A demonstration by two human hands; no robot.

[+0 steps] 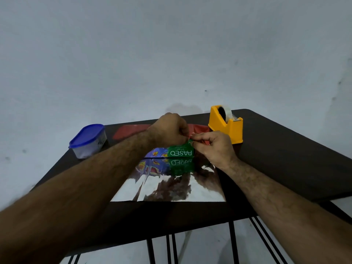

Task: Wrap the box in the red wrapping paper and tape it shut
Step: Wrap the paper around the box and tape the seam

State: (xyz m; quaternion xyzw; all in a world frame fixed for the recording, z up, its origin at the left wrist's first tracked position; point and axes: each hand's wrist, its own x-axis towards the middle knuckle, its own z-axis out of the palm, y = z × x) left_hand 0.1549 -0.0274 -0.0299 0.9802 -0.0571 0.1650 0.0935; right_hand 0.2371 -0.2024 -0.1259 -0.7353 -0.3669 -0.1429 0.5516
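Head view looks down on a dark table (pixel 276 159) set against a pale wall. At the far left corner of the table stands a small pale container with a blue lid (pixel 88 140), well apart from the work in the middle.

Right of it, the wrapping paper (pixel 171 189) lies spread on the table with its shiny silver inner face up on the near side; its red face shows at the far side, where a part of it rises behind the hands. The silver surface mirrors the box and the forearms above it.

The box (pixel 171 152) stands on the paper near the table's middle, its near side showing a purple pattern on the left and a green panel with white "PASEO" lettering, upside down, on the right.

The left hand (pixel 169 130) is over the far top of the box with its fingers curled in a loose fist, knuckles up; its fingertips meet those of the other hand at the box's upper right corner, pinching something there. Whether that is the paper's edge or a bit of tape, I cannot tell.

The right hand (pixel 213 147) sits just beside the box's right end, thumb and forefinger pinched together at that same corner, the other fingers curled under.

Far right of the hands stands a yellow tape dispenser (pixel 226 127) with a roll of clear tape, near the paper's red edge.
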